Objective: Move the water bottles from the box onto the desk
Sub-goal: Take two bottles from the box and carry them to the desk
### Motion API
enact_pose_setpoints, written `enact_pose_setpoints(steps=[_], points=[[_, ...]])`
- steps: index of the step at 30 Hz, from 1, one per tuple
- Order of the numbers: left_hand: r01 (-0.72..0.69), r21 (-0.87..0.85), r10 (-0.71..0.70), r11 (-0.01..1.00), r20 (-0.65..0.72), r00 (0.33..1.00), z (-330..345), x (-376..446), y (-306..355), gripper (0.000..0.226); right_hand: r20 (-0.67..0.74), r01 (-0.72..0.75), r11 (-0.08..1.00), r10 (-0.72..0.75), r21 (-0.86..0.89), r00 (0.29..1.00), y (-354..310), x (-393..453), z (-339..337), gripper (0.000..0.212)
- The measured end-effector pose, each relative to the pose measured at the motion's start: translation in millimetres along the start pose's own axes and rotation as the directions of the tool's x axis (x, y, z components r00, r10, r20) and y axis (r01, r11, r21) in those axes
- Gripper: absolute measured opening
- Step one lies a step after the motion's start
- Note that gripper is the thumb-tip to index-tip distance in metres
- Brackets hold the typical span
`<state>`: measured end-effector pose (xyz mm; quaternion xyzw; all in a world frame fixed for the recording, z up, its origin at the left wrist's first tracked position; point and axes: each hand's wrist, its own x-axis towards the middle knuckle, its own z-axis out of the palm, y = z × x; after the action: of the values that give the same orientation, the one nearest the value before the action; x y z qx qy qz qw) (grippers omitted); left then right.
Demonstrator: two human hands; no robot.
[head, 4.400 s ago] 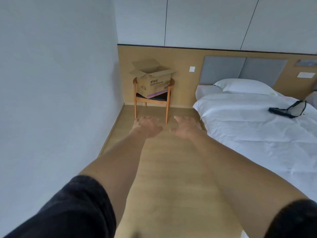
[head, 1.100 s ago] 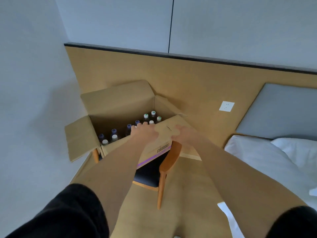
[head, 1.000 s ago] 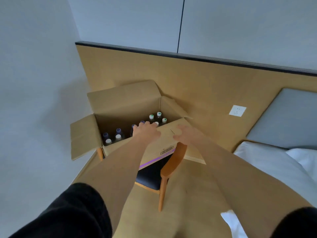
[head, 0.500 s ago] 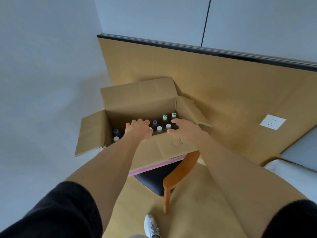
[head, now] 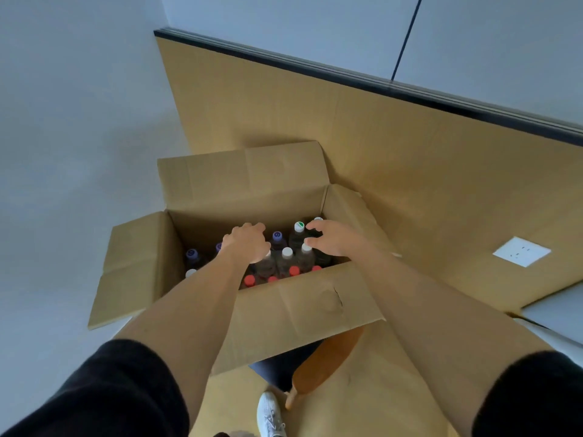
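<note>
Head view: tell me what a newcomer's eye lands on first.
The open cardboard box in the middle, standing on a wooden chair in the corner and packed with upright bottles capped white, purple and red. Both bare arms reach in: the left hand and right hand are just over the caps.

both bare forearms extended forward and down, black sleeves at the upper arms. left hand [head: 246, 242] palm down, fingers curled downward, knuckles up; what it holds cannot be told. right hand [head: 334, 241] palm down, fingers [head: 315, 227] spread and loosely bent, thumb tip low. hands near, apart.
</note>
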<state>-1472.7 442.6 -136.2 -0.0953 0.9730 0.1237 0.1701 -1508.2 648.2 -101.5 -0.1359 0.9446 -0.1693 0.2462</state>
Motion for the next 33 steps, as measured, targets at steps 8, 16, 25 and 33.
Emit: enact_pose_setpoints(steps=[8,16,25,33], points=[[-0.018,-0.061,0.023,0.998,0.082,0.996,25,49,-16,0.053,0.081,0.023,0.999,-0.020,-0.031,0.997,-4,60,16,0.054],[-0.011,-0.056,0.017,0.998,0.102,0.995,55,76,-34,0.052,0.178,0.047,0.996,-0.032,-0.080,0.983,-1,118,47,0.056],[0.034,-0.054,-0.021,0.998,0.230,0.973,98,116,-43,0.044,0.184,0.117,0.974,-0.081,-0.194,0.980,27,174,95,0.055],[0.136,-0.144,-0.091,0.980,0.282,0.955,125,138,-48,0.041,0.215,0.296,0.846,-0.220,-0.443,0.951,42,201,119,0.014]])
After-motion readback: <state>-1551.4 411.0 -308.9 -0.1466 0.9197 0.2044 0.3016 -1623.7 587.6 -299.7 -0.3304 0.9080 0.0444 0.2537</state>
